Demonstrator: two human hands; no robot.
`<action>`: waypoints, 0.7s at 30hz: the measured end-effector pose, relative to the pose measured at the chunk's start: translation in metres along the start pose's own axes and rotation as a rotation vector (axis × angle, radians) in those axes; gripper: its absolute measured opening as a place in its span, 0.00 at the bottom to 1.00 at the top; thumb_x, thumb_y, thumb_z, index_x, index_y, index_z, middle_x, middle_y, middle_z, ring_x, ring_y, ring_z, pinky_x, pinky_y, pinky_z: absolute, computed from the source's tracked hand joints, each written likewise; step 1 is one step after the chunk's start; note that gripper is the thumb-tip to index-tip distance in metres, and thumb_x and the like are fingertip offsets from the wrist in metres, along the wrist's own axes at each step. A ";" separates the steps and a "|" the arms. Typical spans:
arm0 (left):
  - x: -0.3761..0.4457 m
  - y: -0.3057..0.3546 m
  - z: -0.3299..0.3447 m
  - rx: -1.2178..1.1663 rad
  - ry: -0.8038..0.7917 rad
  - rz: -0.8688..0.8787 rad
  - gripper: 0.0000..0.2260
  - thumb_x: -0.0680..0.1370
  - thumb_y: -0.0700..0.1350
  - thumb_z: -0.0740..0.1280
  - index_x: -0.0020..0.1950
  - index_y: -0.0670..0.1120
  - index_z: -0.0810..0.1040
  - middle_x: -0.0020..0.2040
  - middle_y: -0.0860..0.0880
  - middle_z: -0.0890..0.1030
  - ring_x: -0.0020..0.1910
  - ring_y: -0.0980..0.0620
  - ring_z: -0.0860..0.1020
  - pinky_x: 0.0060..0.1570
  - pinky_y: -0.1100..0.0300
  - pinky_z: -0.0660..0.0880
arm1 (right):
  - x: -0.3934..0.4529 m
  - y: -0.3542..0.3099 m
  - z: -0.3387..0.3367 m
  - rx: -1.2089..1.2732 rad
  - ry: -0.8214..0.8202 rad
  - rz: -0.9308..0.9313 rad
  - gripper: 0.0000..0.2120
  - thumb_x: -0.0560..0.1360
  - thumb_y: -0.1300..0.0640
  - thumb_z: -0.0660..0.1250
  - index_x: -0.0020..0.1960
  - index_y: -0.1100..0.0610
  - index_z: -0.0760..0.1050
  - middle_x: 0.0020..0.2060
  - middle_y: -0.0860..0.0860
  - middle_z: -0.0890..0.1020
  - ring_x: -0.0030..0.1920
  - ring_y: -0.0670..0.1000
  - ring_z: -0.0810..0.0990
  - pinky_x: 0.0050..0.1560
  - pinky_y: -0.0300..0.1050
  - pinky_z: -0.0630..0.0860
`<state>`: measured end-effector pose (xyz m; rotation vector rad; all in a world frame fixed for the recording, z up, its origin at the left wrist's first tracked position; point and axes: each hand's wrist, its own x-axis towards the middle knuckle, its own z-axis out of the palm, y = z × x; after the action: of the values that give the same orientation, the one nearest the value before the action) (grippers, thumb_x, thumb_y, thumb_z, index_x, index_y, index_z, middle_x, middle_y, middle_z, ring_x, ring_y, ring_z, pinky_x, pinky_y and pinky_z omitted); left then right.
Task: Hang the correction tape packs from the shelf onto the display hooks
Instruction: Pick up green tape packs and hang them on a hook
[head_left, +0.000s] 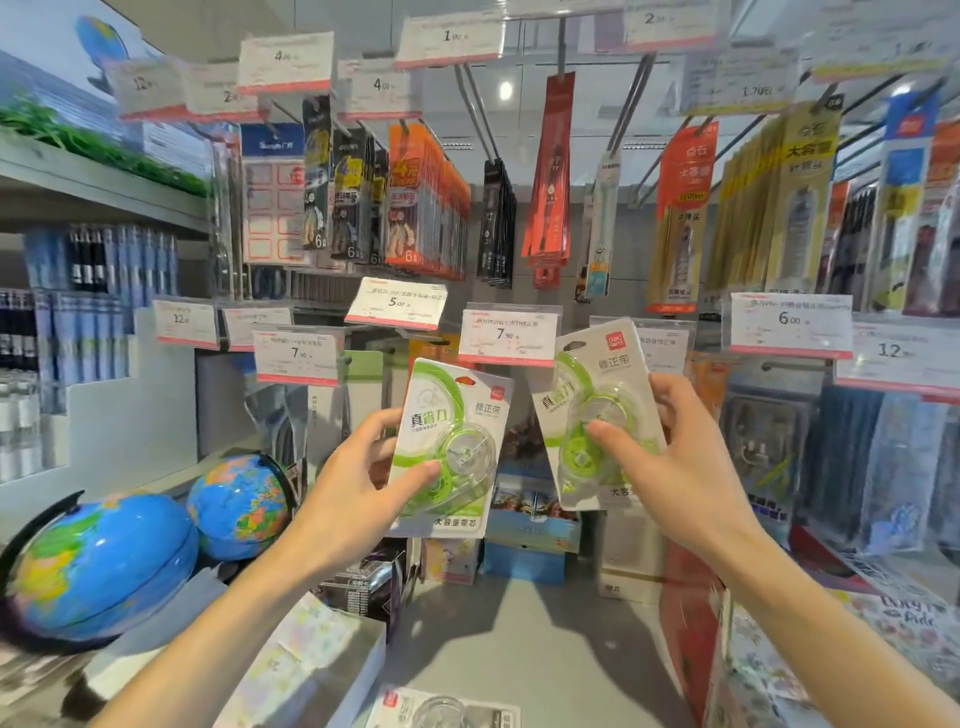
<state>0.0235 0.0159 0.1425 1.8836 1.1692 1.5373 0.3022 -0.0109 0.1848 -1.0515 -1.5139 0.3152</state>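
I hold two green-and-white correction tape packs up in front of the display. My left hand (358, 480) grips the left pack (457, 410) by its left edge, thumb across the clear blister. My right hand (680, 457) grips the right pack (587, 374), which tilts left, its hang hole near a 7.90 price tag (509, 335). The hook behind that tag is hidden. Another pack (447, 709) lies flat on the grey shelf (530, 634) at the bottom edge of the view.
Rows of hooks carry pen packs (426, 208) above, with price tags in front. Two blue globes (104, 566) stand at the lower left. Boxes (524, 545) line the back of the shelf. Hanging goods (893, 467) crowd the right side.
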 end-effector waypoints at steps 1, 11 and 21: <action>0.000 0.001 -0.001 0.000 0.003 0.003 0.19 0.78 0.42 0.73 0.65 0.56 0.73 0.55 0.58 0.87 0.53 0.56 0.86 0.56 0.51 0.82 | 0.000 -0.001 -0.002 0.003 0.004 -0.007 0.20 0.76 0.54 0.75 0.63 0.45 0.71 0.53 0.38 0.82 0.49 0.28 0.80 0.42 0.29 0.78; 0.003 0.012 -0.008 0.058 0.099 0.106 0.21 0.77 0.46 0.74 0.67 0.57 0.73 0.58 0.64 0.84 0.61 0.62 0.81 0.63 0.50 0.78 | 0.000 -0.002 -0.011 -0.001 -0.044 -0.061 0.19 0.76 0.55 0.76 0.59 0.41 0.72 0.54 0.40 0.84 0.52 0.34 0.83 0.46 0.31 0.80; 0.006 0.018 -0.017 0.095 0.143 0.157 0.21 0.77 0.45 0.74 0.65 0.60 0.72 0.55 0.73 0.81 0.58 0.68 0.80 0.57 0.63 0.76 | -0.018 0.034 0.014 -0.099 -0.164 0.047 0.18 0.77 0.55 0.75 0.62 0.44 0.72 0.52 0.41 0.86 0.49 0.38 0.86 0.50 0.44 0.84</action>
<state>0.0137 0.0080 0.1646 1.9964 1.1990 1.7543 0.3021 -0.0007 0.1455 -1.1639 -1.6672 0.3696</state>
